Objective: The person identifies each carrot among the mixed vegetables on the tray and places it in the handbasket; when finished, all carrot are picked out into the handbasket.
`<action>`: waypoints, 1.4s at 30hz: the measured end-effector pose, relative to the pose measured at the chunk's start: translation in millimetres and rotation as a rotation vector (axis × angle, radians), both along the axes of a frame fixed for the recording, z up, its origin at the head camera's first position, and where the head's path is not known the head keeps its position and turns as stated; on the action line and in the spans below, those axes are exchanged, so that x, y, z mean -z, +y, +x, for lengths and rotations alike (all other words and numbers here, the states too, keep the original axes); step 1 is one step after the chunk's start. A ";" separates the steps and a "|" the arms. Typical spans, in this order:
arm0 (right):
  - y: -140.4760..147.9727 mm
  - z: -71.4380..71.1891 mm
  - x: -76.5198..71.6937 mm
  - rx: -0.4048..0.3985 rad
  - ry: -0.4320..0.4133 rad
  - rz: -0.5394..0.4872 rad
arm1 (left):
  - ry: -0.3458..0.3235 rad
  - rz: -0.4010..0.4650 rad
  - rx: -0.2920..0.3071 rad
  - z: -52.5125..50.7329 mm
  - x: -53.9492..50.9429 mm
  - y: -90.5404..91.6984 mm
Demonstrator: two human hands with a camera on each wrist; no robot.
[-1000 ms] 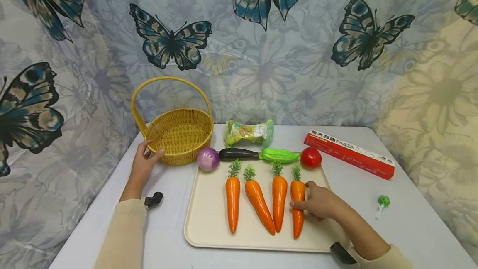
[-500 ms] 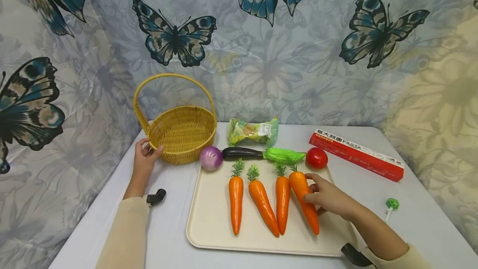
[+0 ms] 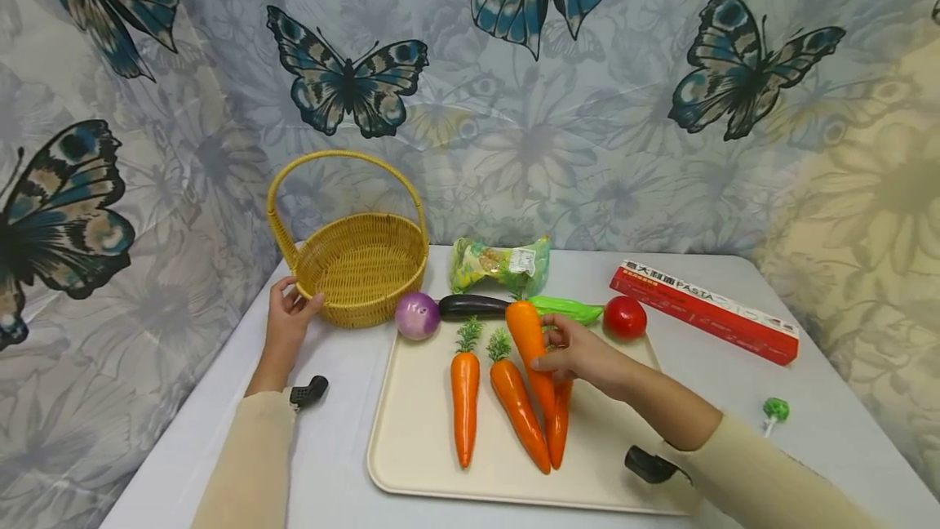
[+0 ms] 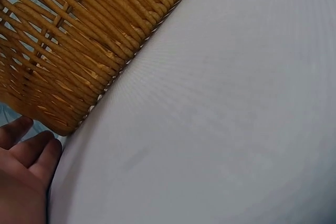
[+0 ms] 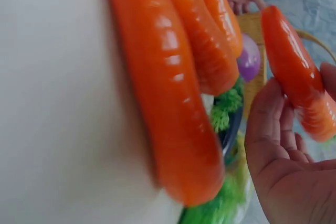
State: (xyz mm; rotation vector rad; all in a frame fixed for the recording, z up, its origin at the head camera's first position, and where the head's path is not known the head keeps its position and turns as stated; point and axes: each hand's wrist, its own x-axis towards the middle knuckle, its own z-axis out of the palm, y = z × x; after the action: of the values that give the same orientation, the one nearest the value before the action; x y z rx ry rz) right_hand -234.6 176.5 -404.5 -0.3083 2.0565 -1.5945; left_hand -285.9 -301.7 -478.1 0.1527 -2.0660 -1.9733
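My right hand [image 3: 580, 352] pinches an orange carrot [image 3: 525, 333] by its upper half. It holds this carrot raised and tilted over another carrot [image 3: 560, 423], which is partly hidden behind it. Two more carrots, a left one [image 3: 464, 406] and a slanting one [image 3: 520, 411], lie on the cream tray [image 3: 609, 472]. In the right wrist view the held carrot [image 5: 294, 59] sits between thumb and fingers. My left hand [image 3: 288, 317] touches the left side of the yellow wicker basket [image 3: 360, 268] with thumb and fingers spread; its fingers [image 4: 44, 153] lie loosely beside the weave.
Along the tray's back edge lie a purple onion [image 3: 418, 316], an eggplant [image 3: 473, 306], a green vegetable [image 3: 569, 308] and a tomato [image 3: 625, 317]. Behind is a green-yellow packet [image 3: 499, 266]. Right stand a red pasta box [image 3: 705, 313] and a small green-topped stick [image 3: 775, 409].
My right hand has lifted the rightmost carrot off the tray and carried it leftward over its neighbour. My left hand has stayed at the basket.
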 end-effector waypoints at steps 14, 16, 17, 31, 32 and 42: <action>-101.4 -67.7 -7.6 -0.014 -0.055 -0.093 | -0.011 0.002 -0.010 5.1 20.5 -4.8; -119.3 -76.0 -7.4 -0.036 -0.074 -0.111 | -0.005 0.003 -0.015 8.4 20.8 -7.2; -128.2 -79.8 -7.8 -0.044 -0.082 -0.120 | -0.001 0.004 -0.020 9.8 20.9 -8.5; -231.0 -132.4 -29.4 -0.114 -0.054 -0.164 | 0.016 0.035 0.022 14.9 2.7 -3.9; -236.1 -135.6 -29.3 -0.101 -0.064 -0.178 | 0.012 0.038 0.029 15.5 0.0 -2.6; -282.5 -147.7 -8.5 0.001 0.064 -0.185 | 0.046 0.036 0.049 4.5 1.9 -2.8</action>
State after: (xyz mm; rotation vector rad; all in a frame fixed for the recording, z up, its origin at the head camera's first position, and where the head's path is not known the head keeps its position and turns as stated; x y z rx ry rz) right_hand -382.2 -106.0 -396.0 -0.4296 1.9589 -1.8006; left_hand -281.4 -304.4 -480.0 0.0641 -2.0248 -2.0245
